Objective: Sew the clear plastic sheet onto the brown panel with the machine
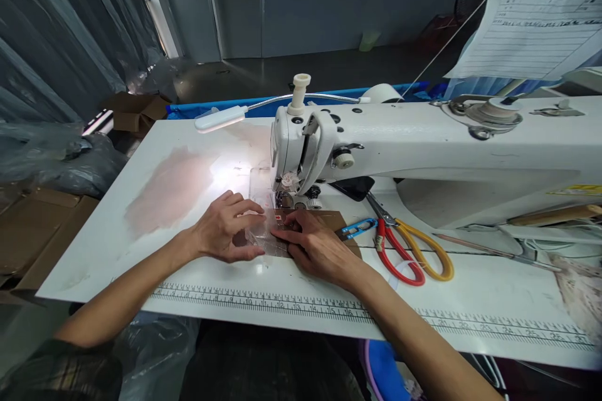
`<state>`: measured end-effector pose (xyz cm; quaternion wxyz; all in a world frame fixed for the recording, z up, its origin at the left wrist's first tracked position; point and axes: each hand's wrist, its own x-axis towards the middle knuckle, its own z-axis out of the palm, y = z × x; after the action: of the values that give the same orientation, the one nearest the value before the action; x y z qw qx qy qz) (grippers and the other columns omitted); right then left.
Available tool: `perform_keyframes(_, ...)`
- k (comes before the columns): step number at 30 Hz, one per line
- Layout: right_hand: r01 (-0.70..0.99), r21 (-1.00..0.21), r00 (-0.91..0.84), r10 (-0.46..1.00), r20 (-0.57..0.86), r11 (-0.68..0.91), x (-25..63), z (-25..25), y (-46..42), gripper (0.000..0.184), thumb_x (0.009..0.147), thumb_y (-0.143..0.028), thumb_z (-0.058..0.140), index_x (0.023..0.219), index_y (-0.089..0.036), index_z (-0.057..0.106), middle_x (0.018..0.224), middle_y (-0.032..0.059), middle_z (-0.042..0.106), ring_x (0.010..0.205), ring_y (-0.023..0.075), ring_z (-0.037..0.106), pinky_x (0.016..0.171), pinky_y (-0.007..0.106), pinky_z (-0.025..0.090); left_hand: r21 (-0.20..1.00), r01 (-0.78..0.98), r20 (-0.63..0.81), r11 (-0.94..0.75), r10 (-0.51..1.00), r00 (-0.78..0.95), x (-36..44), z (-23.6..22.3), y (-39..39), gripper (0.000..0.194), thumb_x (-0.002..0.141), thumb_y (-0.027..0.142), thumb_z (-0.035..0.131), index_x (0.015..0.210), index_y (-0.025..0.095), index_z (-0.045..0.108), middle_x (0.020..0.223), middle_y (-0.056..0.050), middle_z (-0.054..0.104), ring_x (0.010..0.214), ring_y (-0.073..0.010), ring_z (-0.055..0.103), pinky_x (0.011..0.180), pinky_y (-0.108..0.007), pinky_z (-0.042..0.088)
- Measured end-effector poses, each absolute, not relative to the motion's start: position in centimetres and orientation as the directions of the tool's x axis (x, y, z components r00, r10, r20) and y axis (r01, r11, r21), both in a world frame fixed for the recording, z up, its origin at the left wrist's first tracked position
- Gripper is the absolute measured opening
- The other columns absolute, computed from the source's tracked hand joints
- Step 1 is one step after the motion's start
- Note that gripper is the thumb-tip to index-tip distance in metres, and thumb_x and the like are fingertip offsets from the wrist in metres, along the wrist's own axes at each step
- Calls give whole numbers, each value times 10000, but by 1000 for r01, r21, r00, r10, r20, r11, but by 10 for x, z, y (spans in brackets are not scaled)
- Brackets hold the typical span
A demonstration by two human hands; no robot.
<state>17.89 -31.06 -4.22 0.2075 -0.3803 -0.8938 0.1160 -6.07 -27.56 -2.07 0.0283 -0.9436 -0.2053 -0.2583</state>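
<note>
Sheer piece (269, 243) touching left hand (231, 227), grip released; cannot tell right hand's (313, 243) grip; cardboard box (35, 225) left of desk (113, 257), contents unclear.

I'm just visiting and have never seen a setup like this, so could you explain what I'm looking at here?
There is no robot here: these are a person's bare hands, seen from a camera worn on that person's head, looking forward and down. The big white machine is a sewing machine, with a small lamp lighting the spot. It stands on a white table with a ruler marked along its front edge.

The left hand is curved beside some clear material; whether it grips it is hard to tell. The right hand rests near the needle area, over a flat brown piece. To its right lie blue snips and scissors with red and yellow handles.
</note>
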Motion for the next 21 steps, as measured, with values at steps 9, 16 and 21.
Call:
perform_keyframes(9, 659, -283, -625, 717, 310, 697, 178, -46, -313, 389, 842, -113, 465, 1163, -218, 658, 1033, 122, 572, 964, 242, 532, 828, 427, 489, 86, 421, 321, -903, 425, 846, -58, -29, -256, 535, 987, 531, 294, 1060, 126, 636, 1125, -116, 652, 837, -212, 569, 743, -367, 478)
perform_keyframes(16, 640, -302, -615, 707, 350, 707, 179, -49, -311, 371, 834, -116, 484, 1134, -220, 677, 1009, 111, 568, 949, 235, 532, 819, 420, 495, 110, 407, 370, -907, 417, 830, -61, -37, -258, 461, 983, 464, 361, 1044, 93, 627, 1044, -139, 641, 839, -214, 544, 753, -366, 511)
perform_keyframes(21, 631, -295, -618, 694, 369, 718, 179, -50, -310, 355, 839, -118, 489, 1123, -215, 679, 1011, 115, 575, 958, 235, 539, 818, 421, 505, 98, 412, 380, -906, 417, 826, -62, -41, -259, 486, 983, 487, 344, 1051, 84, 606, 976, -142, 616, 823, -208, 540, 731, -349, 515)
